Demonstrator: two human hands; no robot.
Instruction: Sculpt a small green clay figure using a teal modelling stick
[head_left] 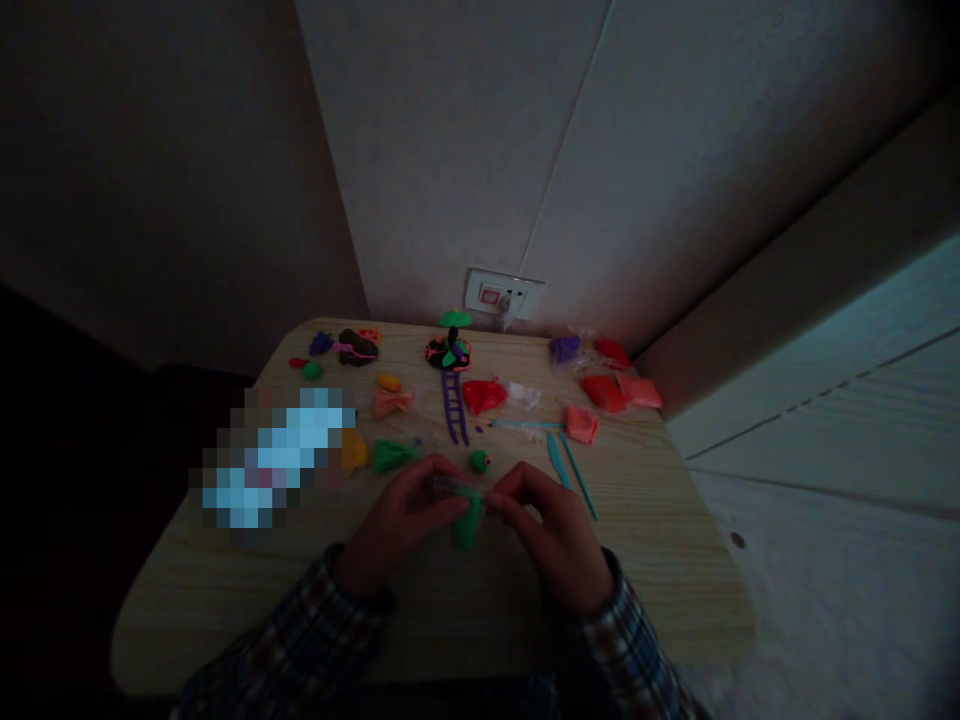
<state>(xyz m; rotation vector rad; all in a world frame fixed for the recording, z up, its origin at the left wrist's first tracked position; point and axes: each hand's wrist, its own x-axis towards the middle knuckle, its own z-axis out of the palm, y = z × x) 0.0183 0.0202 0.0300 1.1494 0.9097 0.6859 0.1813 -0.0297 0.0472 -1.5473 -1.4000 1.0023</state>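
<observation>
Between my two hands, low over the near part of the table, hangs a clear plastic bag of green modelling clay point(466, 524). My left hand point(411, 518) pinches the bag's upper left side between thumb and fingers. At the upper right corner, my right hand point(551, 530) pinches the same bag. Just beyond the bag sits a small green clay ball point(480, 461) with a reddish spot on its right side. To the right of it lie a light-blue plastic knife point(558, 460) and a thin blue stick tool point(579, 478).
A clay model with a green top point(454, 320) stands at the back, a purple clay ladder point(454, 408) before it. Bagged clay lies around: red point(484, 396), pink point(581, 425), green point(391, 455), purple point(565, 349). A bright blurred-out screen point(281, 455) is at left. A wall socket point(491, 294) is behind.
</observation>
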